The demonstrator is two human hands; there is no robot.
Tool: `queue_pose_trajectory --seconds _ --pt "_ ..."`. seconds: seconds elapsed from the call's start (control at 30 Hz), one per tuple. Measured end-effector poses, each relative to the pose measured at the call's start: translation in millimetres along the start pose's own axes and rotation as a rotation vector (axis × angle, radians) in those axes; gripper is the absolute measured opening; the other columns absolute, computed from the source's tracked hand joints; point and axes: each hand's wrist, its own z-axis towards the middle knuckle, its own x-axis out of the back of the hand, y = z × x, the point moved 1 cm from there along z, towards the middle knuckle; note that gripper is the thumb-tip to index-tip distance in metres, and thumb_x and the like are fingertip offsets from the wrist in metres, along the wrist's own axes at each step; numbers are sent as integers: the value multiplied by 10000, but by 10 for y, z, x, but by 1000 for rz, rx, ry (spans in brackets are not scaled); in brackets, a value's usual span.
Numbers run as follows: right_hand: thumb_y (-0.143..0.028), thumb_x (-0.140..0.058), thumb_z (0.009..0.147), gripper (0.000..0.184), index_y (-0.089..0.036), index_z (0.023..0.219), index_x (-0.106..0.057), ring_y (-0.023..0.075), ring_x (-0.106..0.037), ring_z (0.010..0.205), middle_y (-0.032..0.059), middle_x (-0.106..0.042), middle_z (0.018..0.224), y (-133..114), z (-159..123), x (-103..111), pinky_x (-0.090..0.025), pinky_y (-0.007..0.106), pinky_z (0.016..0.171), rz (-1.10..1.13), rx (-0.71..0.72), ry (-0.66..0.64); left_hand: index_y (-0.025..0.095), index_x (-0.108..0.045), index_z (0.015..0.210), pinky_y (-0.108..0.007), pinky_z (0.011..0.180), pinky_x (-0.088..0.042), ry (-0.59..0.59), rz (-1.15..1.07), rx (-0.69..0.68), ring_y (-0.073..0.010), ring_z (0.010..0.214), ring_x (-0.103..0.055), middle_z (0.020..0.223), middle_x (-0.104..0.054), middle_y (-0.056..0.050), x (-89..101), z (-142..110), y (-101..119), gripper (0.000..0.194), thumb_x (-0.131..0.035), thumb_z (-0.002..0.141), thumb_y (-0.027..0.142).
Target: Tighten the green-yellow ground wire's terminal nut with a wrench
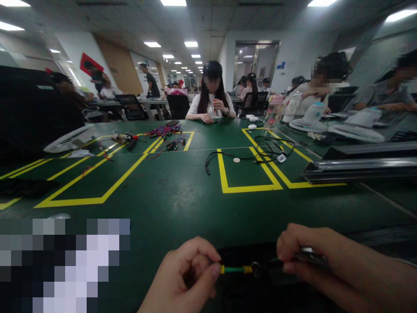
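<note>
In the lower middle of the head view, my left hand (pixel 192 276) is closed in a pinch, thumb against forefinger. Between those fingertips is the yellow end of a short green wire (pixel 235 270), which runs level to the right to a second yellow section. A dark ring-like piece (pixel 256 269) sits at that far end. My right hand (pixel 302 254) is closed a short way to the right of it, thumb and fingers together. Part of a shiny metal object (pixel 309 251) shows at its fingers; its kind is hidden. The dark area under both hands hides detail.
Yellow tape marks the green table (pixel 182 195). Black cable (pixel 228 154) lies mid-right, beside metal profiles (pixel 365 165). Bundled wires (pixel 164 129) lie back left. White fans (pixel 308 124) stand back right. A person (pixel 213 93) sits opposite; others work around. A pixelated patch covers the lower left.
</note>
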Motion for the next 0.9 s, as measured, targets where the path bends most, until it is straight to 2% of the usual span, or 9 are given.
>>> queue_pose_trajectory --seconds 0.13,0.23,0.33,0.43,0.5,0.57,0.67,0.8,0.9 --pt "-574 -981 1135 237 -353 1118 -898 289 -822 809 -20 -811 810 -271 254 -27 -667 311 737 -15 37 -5 250 -913 1000 -284 693 -442 5 18 3 -198 662 -643 669 -795 17 9 5 -25 199 -1033 1008 409" --pt "-540 -987 1129 197 -359 1115 -907 298 -839 824 -16 -827 820 -299 297 40 -671 316 744 -25 56 -36 263 -914 1011 -288 699 -443 5 9 7 -204 665 -652 673 -800 19 14 2 -56 197 -1035 1011 418" --pt "-350 -977 1098 86 -358 1060 -900 284 -858 795 -22 -872 839 -188 232 182 -656 301 722 -33 74 -127 272 -928 1022 -291 713 -449 6 0 10 -209 673 -660 695 -822 10 15 -6 -73 174 -1022 1021 418" --pt "-58 -854 974 288 -346 982 -871 243 -887 758 -48 -949 902 -81 167 291 -619 267 689 -65 97 -281 263 -938 1016 -287 717 -458 14 13 14 -208 680 -661 708 -845 -3 15 -9 -65 161 -1015 1024 404" --pt "4 -816 906 355 -344 962 -861 239 -905 769 -55 -972 934 -72 156 291 -620 259 689 -68 105 -309 256 -933 1007 -285 715 -463 21 31 15 -207 681 -664 704 -849 -7 16 -7 -53 169 -1017 1022 402" --pt "-77 -889 959 280 -355 995 -877 267 -907 798 -34 -952 921 -124 173 230 -653 277 704 -43 103 -231 252 -926 1005 -283 705 -459 17 34 10 -206 676 -666 695 -842 -5 17 -3 -42 179 -1023 1021 402" --pt "-383 -1006 1071 105 -370 1092 -905 308 -885 834 -3 -884 880 -264 231 91 -700 314 734 -15 99 -57 253 -921 1012 -278 700 -453 3 6 2 -204 673 -665 685 -819 8 17 0 -33 178 -1036 1012 390" --pt "-585 -1008 1100 244 -370 1157 -908 314 -869 858 10 -852 879 -358 269 -15 -723 320 747 -16 110 54 251 -924 1013 -271 708 -458 -3 -4 3 -197 675 -657 680 -791 21 19 -1 -33 176 -1033 1015 390" --pt "-644 -1008 1100 310 -363 1176 -901 308 -865 847 12 -847 876 -217 142 -38 -731 310 736 -6 104 111 247 -930 1026 -273 702 -455 -5 21 -2 -196 674 -656 679 -783 25 24 0 -45 174 -1020 1027 396"
